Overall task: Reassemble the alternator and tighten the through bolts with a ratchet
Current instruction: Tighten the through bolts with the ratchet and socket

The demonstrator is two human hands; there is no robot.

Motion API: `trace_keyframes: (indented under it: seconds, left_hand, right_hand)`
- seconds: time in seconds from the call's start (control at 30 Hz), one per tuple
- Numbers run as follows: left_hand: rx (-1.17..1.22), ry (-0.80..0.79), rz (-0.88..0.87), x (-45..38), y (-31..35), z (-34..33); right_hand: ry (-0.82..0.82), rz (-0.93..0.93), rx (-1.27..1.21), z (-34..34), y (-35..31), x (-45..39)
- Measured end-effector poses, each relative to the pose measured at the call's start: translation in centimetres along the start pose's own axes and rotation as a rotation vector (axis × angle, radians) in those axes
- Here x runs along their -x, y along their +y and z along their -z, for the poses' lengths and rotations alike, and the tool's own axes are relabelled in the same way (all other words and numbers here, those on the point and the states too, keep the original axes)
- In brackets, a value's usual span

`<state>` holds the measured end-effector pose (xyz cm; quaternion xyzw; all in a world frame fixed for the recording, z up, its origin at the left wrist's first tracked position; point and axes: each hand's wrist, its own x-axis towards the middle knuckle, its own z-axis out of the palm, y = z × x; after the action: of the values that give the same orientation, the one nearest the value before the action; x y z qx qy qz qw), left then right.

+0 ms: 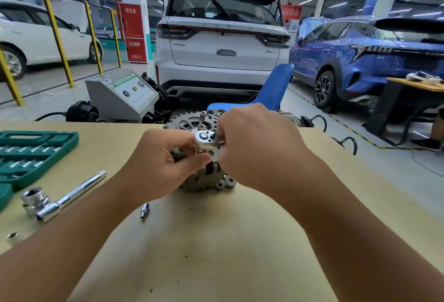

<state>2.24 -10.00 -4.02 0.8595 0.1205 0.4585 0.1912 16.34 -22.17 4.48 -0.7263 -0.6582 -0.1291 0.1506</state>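
Note:
The grey metal alternator stands on the tan table at its far middle, largely hidden behind both hands. A small chrome ratchet sits with its head over the alternator's top. My right hand grips the ratchet's handle, which is hidden in its fingers. My left hand curls round the alternator's left side just below the ratchet head. The bolt under the ratchet cannot be seen.
A green socket case lies at the table's left edge. A long chrome socket handle with a large socket lies beside it, and a small bit near the middle. Beyond the table stand a blue chair, a grey machine and parked cars.

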Motion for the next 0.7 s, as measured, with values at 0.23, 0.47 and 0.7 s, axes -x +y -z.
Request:
trace_keyframes:
  seconds: [0.23, 0.47, 0.7]
  left_hand:
    - [0.018, -0.04, 0.018, 0.2, -0.3, 0.4]
    - [0.082, 0.019, -0.035, 0.4, -0.4, -0.3]
    - [-0.029, 0.055, -0.006, 0.3, -0.4, -0.6]
  right_hand:
    - [-0.093, 0.018, -0.102, 0.0, -0.2, -0.3]
    - [-0.216, 0.049, -0.215, -0.2, -0.7, -0.2]
    - [-0.012, -0.004, -0.028, 0.2, 0.3, -0.2]
